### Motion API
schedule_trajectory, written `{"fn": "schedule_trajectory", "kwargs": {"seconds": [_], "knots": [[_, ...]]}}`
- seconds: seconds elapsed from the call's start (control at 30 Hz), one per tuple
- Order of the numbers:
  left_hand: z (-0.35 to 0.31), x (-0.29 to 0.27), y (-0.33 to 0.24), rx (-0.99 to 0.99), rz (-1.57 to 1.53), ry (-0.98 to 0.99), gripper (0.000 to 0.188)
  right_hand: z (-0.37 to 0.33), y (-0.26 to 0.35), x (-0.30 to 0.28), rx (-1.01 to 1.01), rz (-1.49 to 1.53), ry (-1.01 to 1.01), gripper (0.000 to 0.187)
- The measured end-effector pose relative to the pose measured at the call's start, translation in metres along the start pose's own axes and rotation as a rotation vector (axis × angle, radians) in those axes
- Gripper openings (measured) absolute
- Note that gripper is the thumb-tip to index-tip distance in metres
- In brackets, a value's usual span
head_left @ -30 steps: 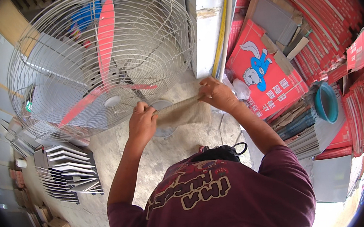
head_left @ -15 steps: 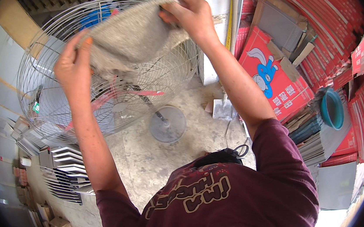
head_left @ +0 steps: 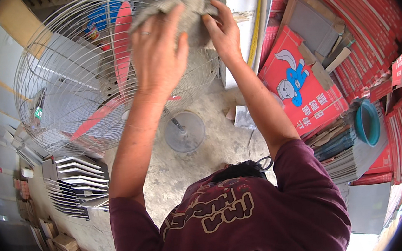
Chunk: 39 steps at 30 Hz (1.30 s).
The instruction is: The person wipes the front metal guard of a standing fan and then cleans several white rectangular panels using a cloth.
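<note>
A grey-beige rag (head_left: 189, 5) lies bunched over the upper right rim of a large wire fan cage (head_left: 34, 54). My left hand (head_left: 158, 54) is over the cage front, its fingers stretched out against the rag and its thumb apart; motion blurs it a little. My right hand (head_left: 225, 33) pinches the rag's right end between thumb and fingers. Behind the wires, red fan blades (head_left: 122, 46) show, partly covered by my left hand and forearm. The fan's round grey base (head_left: 185, 133) rests on the concrete floor.
Stacked red cartons (head_left: 360, 23) fill the right side, with a teal basin (head_left: 367, 123) among them. A white post (head_left: 240, 5) stands just beyond my right hand. At the left is a rack of tile samples (head_left: 78, 185), with wooden pieces (head_left: 67, 247) nearer me.
The rag, stretched between both hands before, is now bunched at the cage's upper right. My left hand has moved right onto it; my right hand has shifted slightly right and down.
</note>
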<state>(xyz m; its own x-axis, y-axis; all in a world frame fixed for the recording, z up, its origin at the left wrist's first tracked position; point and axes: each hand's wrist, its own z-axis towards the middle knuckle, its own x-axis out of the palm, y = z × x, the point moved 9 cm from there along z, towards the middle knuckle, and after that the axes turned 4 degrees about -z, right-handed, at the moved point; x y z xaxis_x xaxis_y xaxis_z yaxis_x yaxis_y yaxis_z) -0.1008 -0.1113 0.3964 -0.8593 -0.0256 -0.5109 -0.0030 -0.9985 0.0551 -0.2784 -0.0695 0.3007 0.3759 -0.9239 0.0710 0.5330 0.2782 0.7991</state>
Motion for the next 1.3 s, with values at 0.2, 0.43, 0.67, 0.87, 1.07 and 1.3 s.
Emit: {"fn": "schedule_trajectory", "kwargs": {"seconds": [0.2, 0.43, 0.67, 0.87, 1.07, 1.3], "knots": [[-0.076, 0.105, -0.032, -0.001, -0.085, 0.321, 0.056, -0.058, -0.139, -0.046, 0.22, 0.12, -0.178, 0.046], [-0.211, 0.164, 0.008, -0.525, -0.414, 0.495, 0.06, -0.149, -0.256, -0.047, 0.696, -0.162, -0.102, 0.039], [-0.2, 0.113, 0.024, -0.767, -0.548, 0.214, 0.057, -0.131, -0.191, -0.039, 0.566, 0.345, -0.239, 0.02], [-0.173, 0.045, 0.041, -0.771, -0.649, -0.044, 0.047, -0.082, -0.07, -0.015, 0.094, 0.3, -0.105, 0.025], [-0.129, -0.039, 0.054, -0.581, -0.501, -0.25, 0.058, -0.061, 0.043, 0.034, -0.16, 0.221, 0.083, 0.038], [-0.083, -0.112, 0.078, -0.348, -0.289, -0.3, 0.07, -0.05, 0.141, 0.095, -0.562, -0.102, 0.095, 0.057]]}}
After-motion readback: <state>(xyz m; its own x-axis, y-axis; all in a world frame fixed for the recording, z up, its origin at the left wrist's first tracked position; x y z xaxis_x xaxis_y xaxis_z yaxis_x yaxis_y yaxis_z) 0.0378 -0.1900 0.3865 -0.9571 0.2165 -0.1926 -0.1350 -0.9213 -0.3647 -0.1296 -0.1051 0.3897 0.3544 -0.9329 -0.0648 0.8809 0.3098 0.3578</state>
